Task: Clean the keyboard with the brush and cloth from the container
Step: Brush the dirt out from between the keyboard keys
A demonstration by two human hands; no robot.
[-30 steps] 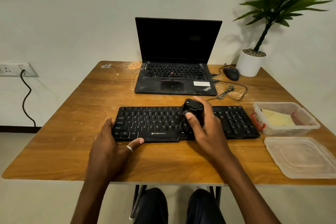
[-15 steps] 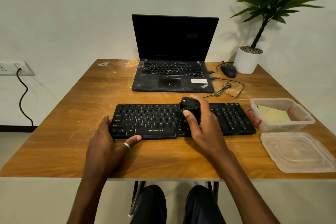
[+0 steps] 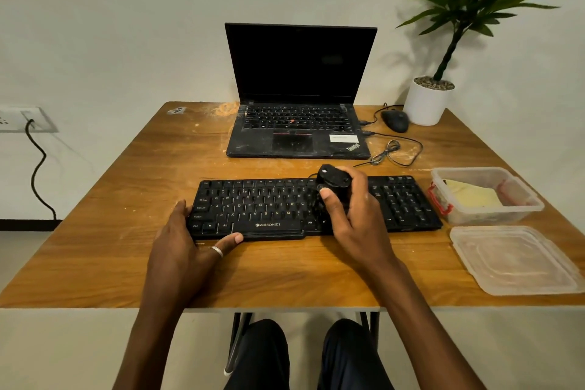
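A black keyboard point(image 3: 259, 206) lies across the wooden table point(image 3: 126, 231). My left hand point(image 3: 186, 241) holds its near-left corner, thumb along the front edge and fingers round the left side. My right hand point(image 3: 351, 215) grips a black round-headed brush point(image 3: 332, 182) upright on the keys right of the letter block; its bristles are hidden by the hand. A clear plastic container point(image 3: 525, 204) at the right holds a yellow cloth point(image 3: 471, 198).
The container's clear lid point(image 3: 512, 260) lies near the table's front right. A dusty open laptop point(image 3: 297, 123) stands behind the keyboard, with a wired mouse point(image 3: 395, 120) and a potted plant point(image 3: 429, 101) at the back right. A wall socket with a cable point(image 3: 34, 168) is at the left.
The brush and my right hand stay at about the same spot on the keyboard. My left hand keeps its hold. The camera view shifted slightly.
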